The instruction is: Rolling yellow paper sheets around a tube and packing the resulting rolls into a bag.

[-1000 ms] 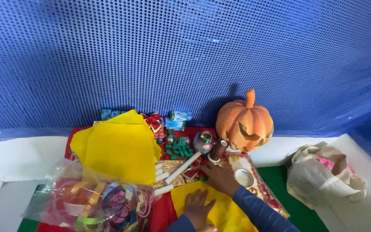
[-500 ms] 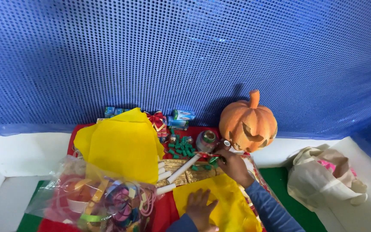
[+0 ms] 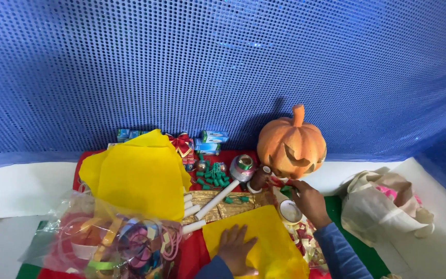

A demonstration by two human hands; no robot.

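Head view: left hand (image 3: 235, 248) lies flat, fingers spread, pressing a yellow sheet (image 3: 264, 243) down, likely to keep it from sliding. Right hand (image 3: 308, 200) reaches near the base of the pumpkin (image 3: 291, 144), fingers curled over a small green piece (image 3: 285, 190); grip seems pinched, not certain. A white tape roll (image 3: 290, 211) sits just below.

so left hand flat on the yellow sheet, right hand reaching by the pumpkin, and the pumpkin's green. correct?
Not quite: the pumpkin is orange, not green, as the head view shows. The rest holds: the left hand lies flat on the yellow sheet, and the right hand reaches just below the pumpkin.
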